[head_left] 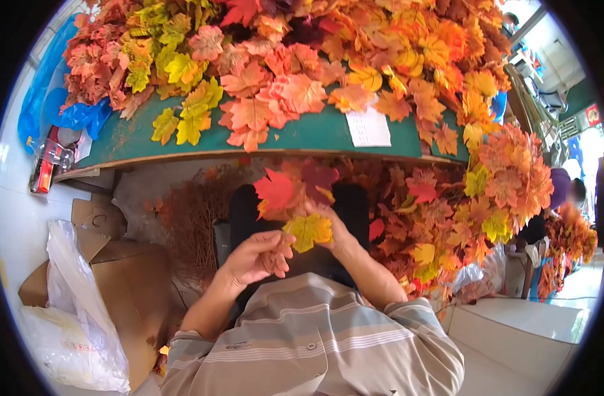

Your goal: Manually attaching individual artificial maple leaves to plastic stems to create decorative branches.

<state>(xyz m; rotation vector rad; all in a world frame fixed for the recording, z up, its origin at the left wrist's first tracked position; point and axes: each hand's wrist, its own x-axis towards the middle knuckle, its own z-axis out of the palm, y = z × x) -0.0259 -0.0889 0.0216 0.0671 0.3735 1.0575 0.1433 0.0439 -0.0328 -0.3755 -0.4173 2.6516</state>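
Your left hand [255, 256] is half curled in front of your chest, thumb and fingertips pinched toward the yellow leaf [308, 231]; whether it truly grips the leaf's edge or a thin stem below it is too small to tell. Your right hand [331, 228] is closed around a small cluster of artificial maple leaves [295, 191], with a red leaf [274, 188] and a darker maroon one fanned out above the yellow. The cluster sits over your lap, just below the front edge of the green tabletop [315, 132].

These leaves look like thin fabric or plastic: very light, floppy at the blades, and likely to crease or slip if you pinch the flat part. My judgement is that the firmer hold is low down, where the stems gather inside your right hand, leaving the blades free.

Beyond your hands, the tabletop carries a deep heap of leaves [282, 59] in orange, pink and yellow, with a white paper slip [368, 127] near its edge. More leaf bunches [506, 178] spill down on your right. A brown bundle of bare twigs [193, 221] lies under the tabletop to your left, beside a cardboard box [127, 277] and a white plastic bag [74, 317]. A blue plastic bag [51, 86] hangs at the far left. Another person sits further off on the right.
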